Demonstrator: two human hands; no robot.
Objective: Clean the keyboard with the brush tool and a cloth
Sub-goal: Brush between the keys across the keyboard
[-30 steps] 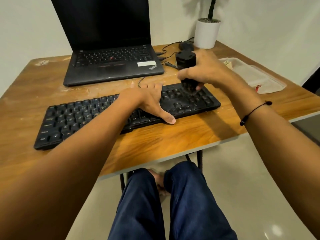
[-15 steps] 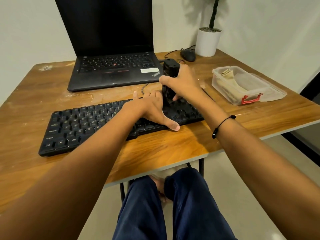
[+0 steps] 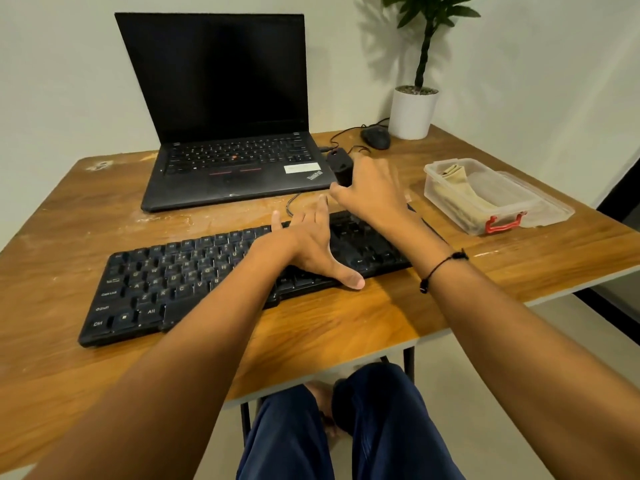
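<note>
A black keyboard (image 3: 173,282) lies slanted across the wooden table (image 3: 346,327). My left hand (image 3: 308,247) rests flat on its right half, fingers spread, thumb over the front edge. The black brush tool (image 3: 340,167) stands upright on the table behind the keyboard, beside the laptop's right corner. My right hand (image 3: 372,190) is right against the tool with its fingers spread and blurred, the thumb near the tool's base; its grip looks loosened. A beige cloth (image 3: 460,194) lies folded in a clear plastic box (image 3: 478,226) at the right.
An open black laptop (image 3: 225,116) stands at the back with its screen dark. A black mouse (image 3: 375,137) with its cable and a white plant pot (image 3: 412,114) sit at the back right. The box's lid (image 3: 554,213) lies beside the box. My knees are under the table's front edge.
My right hand has lifted the brush tool off the keyboard's right end and carried it back beside the laptop, where its fingers have spread. The left hand stays on the keyboard.
</note>
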